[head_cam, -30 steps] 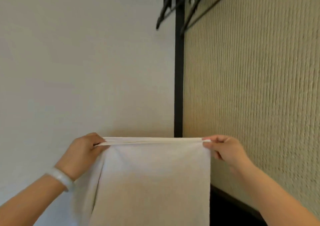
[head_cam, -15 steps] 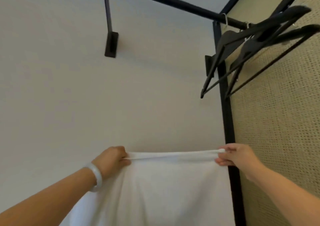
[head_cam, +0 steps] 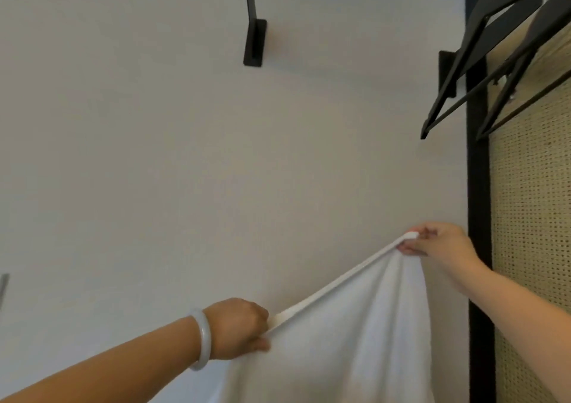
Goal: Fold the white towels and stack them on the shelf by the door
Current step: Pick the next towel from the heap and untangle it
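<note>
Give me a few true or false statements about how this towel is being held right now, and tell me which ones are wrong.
1. The left hand and the right hand both grip the top edge of the white towel. True.
2. The right hand is lower than the left hand. False: it is higher, so the edge slopes up to the right.
3. A pale bracelet sits on the left wrist. True.
4. The white towel lies folded on a shelf. False: it hangs from the two hands, and no shelf is in view.
5. Black hangers hang at the upper right. True.
</note>
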### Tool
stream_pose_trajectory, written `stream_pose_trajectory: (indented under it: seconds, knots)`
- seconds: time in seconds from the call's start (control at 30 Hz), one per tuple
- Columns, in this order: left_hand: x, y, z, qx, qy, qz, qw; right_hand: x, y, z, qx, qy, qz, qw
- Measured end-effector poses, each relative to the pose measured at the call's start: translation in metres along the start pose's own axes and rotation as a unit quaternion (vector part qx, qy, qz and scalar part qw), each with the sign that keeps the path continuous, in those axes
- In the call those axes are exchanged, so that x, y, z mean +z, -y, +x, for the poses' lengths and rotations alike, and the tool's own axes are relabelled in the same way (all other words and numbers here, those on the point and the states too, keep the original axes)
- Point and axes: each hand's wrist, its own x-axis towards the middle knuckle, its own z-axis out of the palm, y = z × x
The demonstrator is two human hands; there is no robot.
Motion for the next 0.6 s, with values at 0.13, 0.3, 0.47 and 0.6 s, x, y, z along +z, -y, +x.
stream_pose_trajectory:
  seconds: [0.13,0.3,0.47,0.6]
  knots:
    - [0.035,-0.038,0.0,-0.005,0.057,-0.05,0.997,0.025,0.012,0.012,-0.052,0.03,0.02,0.998]
    - [0.056,-0.05,0.009,-0.152,-0.029,-0.268,0.951,0.037,0.023,0.02,-0.055,0.056,0.05,0.996]
    - [0.065,-0.027,-0.002,-0.3,-0.159,-0.493,0.801,0.014,0.018,0.017,-0.053,0.046,0.033,0.997]
    - [0.019,0.006,-0.002,-0.318,-0.219,-0.407,0.828,-0.009,0.006,0.017,-0.017,0.021,-0.014,1.0]
